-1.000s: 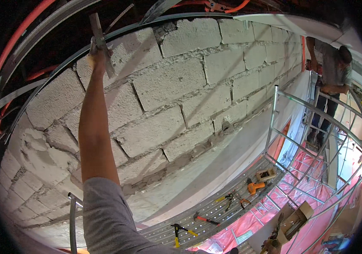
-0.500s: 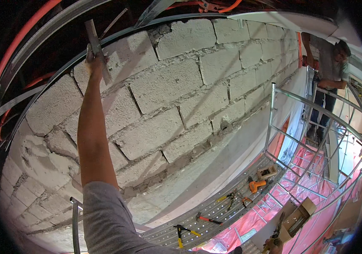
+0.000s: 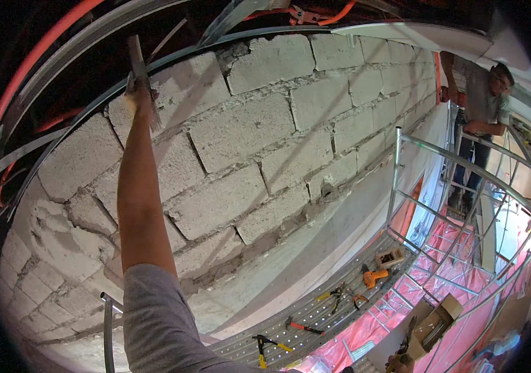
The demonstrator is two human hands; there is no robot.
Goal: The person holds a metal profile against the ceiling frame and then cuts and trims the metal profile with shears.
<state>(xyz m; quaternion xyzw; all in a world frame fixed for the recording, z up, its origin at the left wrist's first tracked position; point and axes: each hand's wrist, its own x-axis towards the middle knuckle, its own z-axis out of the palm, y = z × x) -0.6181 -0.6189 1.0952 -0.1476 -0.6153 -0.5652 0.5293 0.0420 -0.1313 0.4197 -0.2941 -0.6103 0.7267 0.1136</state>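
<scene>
My left arm reaches up along the block wall (image 3: 240,137). My left hand (image 3: 138,99) is closed around a narrow grey strip (image 3: 137,56), which looks like a piece of metal profile. The strip stands nearly upright, tilted a little, near the wall's top edge. Its upper end reaches past the curved metal track (image 3: 172,55) that runs along the top of the blocks; its lower end lies over a block's face. Whether it touches the wall I cannot tell. My right hand is out of view.
Below, a perforated scaffold plank (image 3: 315,304) carries hammers (image 3: 306,327), pliers (image 3: 336,297), an orange drill (image 3: 374,276) and a small box (image 3: 390,257). A scaffold frame (image 3: 396,180) stands right, near a cardboard box (image 3: 441,320). Another person (image 3: 480,93) works at the far right.
My left hand and the strip stay almost in place, with only a slight shift and tilt of the view. The other person keeps about the same posture.
</scene>
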